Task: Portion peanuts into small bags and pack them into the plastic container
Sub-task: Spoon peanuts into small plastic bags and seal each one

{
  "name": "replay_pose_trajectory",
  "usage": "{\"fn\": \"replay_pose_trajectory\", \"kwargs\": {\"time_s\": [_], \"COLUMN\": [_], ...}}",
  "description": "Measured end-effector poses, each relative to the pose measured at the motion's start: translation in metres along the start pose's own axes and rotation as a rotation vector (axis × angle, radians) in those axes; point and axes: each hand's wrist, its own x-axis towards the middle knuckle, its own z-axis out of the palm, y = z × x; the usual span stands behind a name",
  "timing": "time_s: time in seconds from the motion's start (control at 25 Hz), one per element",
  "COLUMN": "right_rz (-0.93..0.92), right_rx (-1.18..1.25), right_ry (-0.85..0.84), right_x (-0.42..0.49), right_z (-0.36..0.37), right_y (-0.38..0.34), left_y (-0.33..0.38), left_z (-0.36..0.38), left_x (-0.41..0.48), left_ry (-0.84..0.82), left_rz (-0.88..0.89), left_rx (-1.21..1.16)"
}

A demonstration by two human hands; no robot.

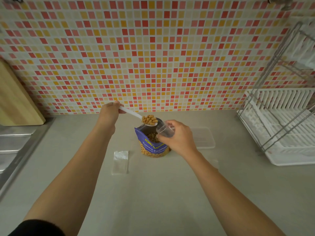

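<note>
Right hand (177, 137) around small bag (164, 129), left hand (109, 110) with heaped spoon (136, 115)

Red-orange mosaic tile wall (153, 48), grey countertop (153, 193), white dish rack (281, 133), steel sink (15, 142)

"Salted Peanuts" on peanut bag (154, 148)

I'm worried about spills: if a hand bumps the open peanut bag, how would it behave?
The peanut bag stands upright on a narrow base with its top open, so a knock would probably tip it and scatter nuts. It looks like soft film, likely to buckle if squeezed. It still seems to hold many peanuts, which may steady it somewhat.
</note>
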Motion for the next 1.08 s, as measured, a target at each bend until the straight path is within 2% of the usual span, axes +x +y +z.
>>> {"fn": "replay_pose_trajectory", "kwargs": {"time_s": [0.24,0.44,0.56,0.64,0.84,0.92,1.08], "right_rz": [-0.026,0.003,0.035,0.076,0.216,0.19,0.2], "right_rx": [0.075,0.141,0.22,0.311,0.492,0.477,0.514], "right_ry": [0.026,0.044,0.024,-0.031,-0.064,-0.057,-0.107], "right_x": [0.001,0.0,-0.003,-0.003,0.001,0.001,0.003], "right_z": [0.006,0.011,0.008,0.001,-0.015,-0.025,-0.051], "right_y": [-0.008,-0.014,-0.015,-0.012,0.004,0.005,-0.002], "left_y": [0.025,0.033,0.039,0.052,0.053,0.029,-0.025], "left_z": [0.018,0.039,0.038,0.026,0.006,0.014,0.037], "left_x": [-0.014,-0.034,-0.046,-0.046,-0.035,-0.034,-0.033], "left_ry": [-0.042,-0.144,-0.115,-0.077,0.023,0.008,-0.144], "left_rz": [0.242,0.635,0.796,0.794,0.565,0.503,0.365], "left_rx": [0.215,0.621,0.831,0.736,0.422,0.429,0.593]}}
